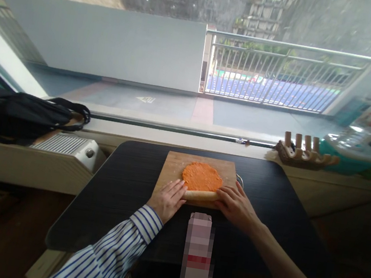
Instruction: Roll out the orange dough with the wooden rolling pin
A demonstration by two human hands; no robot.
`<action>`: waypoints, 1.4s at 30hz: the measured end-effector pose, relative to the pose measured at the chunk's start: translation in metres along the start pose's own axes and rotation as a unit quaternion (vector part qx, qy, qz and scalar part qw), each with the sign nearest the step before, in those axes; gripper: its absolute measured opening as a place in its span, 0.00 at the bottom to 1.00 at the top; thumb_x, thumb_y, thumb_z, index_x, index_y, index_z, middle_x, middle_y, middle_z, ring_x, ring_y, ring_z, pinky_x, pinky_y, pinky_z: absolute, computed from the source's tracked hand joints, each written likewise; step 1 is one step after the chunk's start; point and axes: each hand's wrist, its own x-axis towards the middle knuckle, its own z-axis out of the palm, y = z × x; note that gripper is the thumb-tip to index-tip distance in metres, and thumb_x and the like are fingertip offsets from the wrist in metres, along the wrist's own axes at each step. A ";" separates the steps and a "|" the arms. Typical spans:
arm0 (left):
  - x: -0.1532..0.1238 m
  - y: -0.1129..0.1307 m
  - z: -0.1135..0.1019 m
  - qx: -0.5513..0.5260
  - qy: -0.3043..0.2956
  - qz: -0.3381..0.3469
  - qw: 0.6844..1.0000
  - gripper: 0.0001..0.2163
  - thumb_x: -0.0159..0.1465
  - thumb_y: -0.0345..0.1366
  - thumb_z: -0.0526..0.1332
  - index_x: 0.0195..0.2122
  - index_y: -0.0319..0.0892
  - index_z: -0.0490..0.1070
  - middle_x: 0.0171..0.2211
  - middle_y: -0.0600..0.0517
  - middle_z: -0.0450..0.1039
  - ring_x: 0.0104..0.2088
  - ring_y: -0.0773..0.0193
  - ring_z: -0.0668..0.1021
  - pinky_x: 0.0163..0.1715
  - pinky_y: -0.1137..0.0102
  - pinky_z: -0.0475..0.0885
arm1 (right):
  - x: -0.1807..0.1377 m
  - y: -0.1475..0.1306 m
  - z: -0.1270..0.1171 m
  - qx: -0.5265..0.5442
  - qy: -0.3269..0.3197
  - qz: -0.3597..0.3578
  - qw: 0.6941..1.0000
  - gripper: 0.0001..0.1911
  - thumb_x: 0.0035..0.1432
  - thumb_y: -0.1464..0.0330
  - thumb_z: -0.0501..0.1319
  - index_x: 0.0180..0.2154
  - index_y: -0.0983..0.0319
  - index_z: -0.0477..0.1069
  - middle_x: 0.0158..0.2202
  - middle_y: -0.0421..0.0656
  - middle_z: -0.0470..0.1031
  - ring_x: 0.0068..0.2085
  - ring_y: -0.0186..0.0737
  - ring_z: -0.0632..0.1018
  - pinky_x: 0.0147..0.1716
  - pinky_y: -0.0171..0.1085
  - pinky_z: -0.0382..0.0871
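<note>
While the left hand (168,200) and right hand (238,205) lay, fingers outstretched, over the ends of the pin (201,196), the dough (202,177) sat on the board (172,165); uneven pressure risked thinning one side.

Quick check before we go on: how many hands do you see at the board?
2. The left hand rests on the left end of the rolling pin, the right hand on its right end. No other hand shows.
</note>
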 end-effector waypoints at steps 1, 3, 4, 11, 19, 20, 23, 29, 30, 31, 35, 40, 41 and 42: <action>0.001 0.002 -0.001 0.008 -0.011 -0.010 1.000 0.22 0.68 0.43 0.47 0.55 0.33 0.66 0.55 0.39 0.68 0.57 0.50 0.69 0.55 0.55 0.67 | 0.001 -0.001 0.002 -0.002 0.000 0.010 1.000 0.14 0.64 0.63 0.54 0.48 0.60 0.70 0.49 0.48 0.75 0.53 0.45 0.72 0.60 0.55 0.50; 0.003 0.005 -0.003 0.018 -0.034 -0.031 0.999 0.26 0.68 0.48 0.46 0.57 0.32 0.64 0.58 0.37 0.65 0.59 0.48 0.66 0.57 0.52 0.63 | 0.004 -0.004 0.005 -0.009 -0.001 0.024 1.000 0.16 0.64 0.62 0.53 0.49 0.62 0.70 0.52 0.50 0.73 0.55 0.46 0.70 0.61 0.55 0.50; 0.004 0.007 -0.003 0.020 -0.045 -0.042 0.998 0.28 0.68 0.49 0.45 0.58 0.31 0.62 0.58 0.37 0.64 0.60 0.48 0.65 0.57 0.51 0.62 | 0.005 -0.006 0.007 -0.015 -0.002 0.029 0.999 0.18 0.65 0.61 0.52 0.50 0.63 0.69 0.53 0.51 0.71 0.56 0.47 0.69 0.61 0.55 0.49; 0.010 0.012 -0.004 0.024 -0.080 -0.070 0.994 0.34 0.66 0.55 0.42 0.61 0.29 0.58 0.60 0.36 0.60 0.62 0.47 0.61 0.60 0.50 0.56 | 0.010 -0.013 0.018 -0.077 -0.015 0.070 0.994 0.28 0.67 0.59 0.45 0.59 0.72 0.60 0.62 0.55 0.59 0.64 0.47 0.57 0.64 0.52 0.44; 0.037 0.001 -0.005 0.032 -0.123 -0.125 0.984 0.39 0.64 0.58 0.40 0.61 0.26 0.56 0.63 0.35 0.55 0.64 0.47 0.56 0.62 0.52 0.52 | 0.041 -0.001 0.015 -0.089 -0.102 0.119 0.984 0.31 0.67 0.58 0.40 0.60 0.72 0.58 0.63 0.54 0.56 0.65 0.48 0.54 0.63 0.53 0.41; 0.041 -0.001 -0.004 0.032 -0.133 -0.132 0.982 0.39 0.64 0.58 0.40 0.62 0.26 0.55 0.63 0.36 0.54 0.64 0.47 0.56 0.62 0.52 0.52 | 0.046 0.001 0.016 -0.088 -0.110 0.125 0.982 0.31 0.67 0.58 0.39 0.61 0.72 0.58 0.63 0.54 0.56 0.65 0.48 0.54 0.63 0.53 0.41; 0.054 -0.012 0.000 0.028 -0.161 -0.160 0.974 0.38 0.65 0.58 0.39 0.63 0.28 0.53 0.64 0.37 0.54 0.65 0.49 0.55 0.63 0.53 0.50 | 0.062 0.008 0.018 -0.083 -0.132 0.148 0.977 0.31 0.67 0.56 0.39 0.61 0.69 0.58 0.63 0.52 0.57 0.65 0.48 0.54 0.63 0.53 0.40; 0.069 -0.024 0.007 0.022 -0.186 -0.207 0.960 0.36 0.66 0.56 0.38 0.64 0.31 0.53 0.64 0.40 0.54 0.65 0.51 0.55 0.63 0.54 0.49 | 0.079 0.014 0.019 -0.069 -0.147 0.185 0.969 0.31 0.67 0.56 0.40 0.61 0.69 0.56 0.64 0.51 0.56 0.65 0.48 0.55 0.63 0.55 0.42; 0.068 -0.024 0.007 0.019 -0.185 -0.203 0.961 0.36 0.66 0.56 0.38 0.63 0.30 0.53 0.64 0.40 0.54 0.65 0.51 0.55 0.63 0.54 0.49 | 0.077 0.012 0.019 -0.070 -0.142 0.183 0.970 0.30 0.67 0.57 0.40 0.61 0.69 0.57 0.64 0.51 0.56 0.65 0.48 0.55 0.63 0.54 0.42; 0.065 -0.022 0.006 0.017 -0.182 -0.194 0.964 0.36 0.66 0.56 0.38 0.63 0.29 0.53 0.63 0.39 0.55 0.65 0.51 0.56 0.63 0.54 0.50 | 0.074 0.010 0.019 -0.073 -0.134 0.178 0.972 0.30 0.67 0.57 0.40 0.61 0.69 0.57 0.64 0.51 0.56 0.65 0.48 0.55 0.63 0.54 0.42; 0.048 -0.009 0.001 0.013 -0.140 -0.147 0.979 0.37 0.65 0.56 0.39 0.62 0.27 0.56 0.63 0.36 0.55 0.64 0.48 0.57 0.62 0.53 0.53 | 0.050 -0.003 0.018 -0.082 -0.082 0.152 0.982 0.29 0.67 0.58 0.40 0.61 0.69 0.58 0.64 0.51 0.56 0.65 0.48 0.54 0.63 0.54 0.42; 0.024 0.008 -0.007 0.013 -0.095 -0.107 0.990 0.37 0.65 0.57 0.41 0.61 0.27 0.58 0.61 0.35 0.58 0.63 0.47 0.59 0.61 0.51 0.54 | 0.018 -0.018 0.020 -0.071 -0.041 0.131 0.988 0.28 0.67 0.58 0.42 0.61 0.68 0.57 0.64 0.51 0.56 0.65 0.47 0.54 0.63 0.53 0.43; 0.020 0.011 -0.008 0.012 -0.091 -0.099 0.991 0.37 0.65 0.57 0.42 0.61 0.27 0.58 0.61 0.35 0.58 0.63 0.47 0.59 0.61 0.51 0.54 | 0.013 -0.020 0.021 -0.071 -0.034 0.129 0.988 0.28 0.67 0.59 0.43 0.62 0.68 0.56 0.64 0.51 0.55 0.65 0.47 0.54 0.64 0.52 0.42; 0.017 0.012 -0.009 0.012 -0.088 -0.092 0.992 0.37 0.64 0.57 0.43 0.61 0.27 0.57 0.61 0.35 0.58 0.63 0.47 0.59 0.61 0.51 0.54 | 0.009 -0.022 0.021 -0.072 -0.029 0.128 0.989 0.28 0.67 0.59 0.43 0.62 0.68 0.56 0.64 0.50 0.55 0.66 0.46 0.53 0.64 0.51 0.41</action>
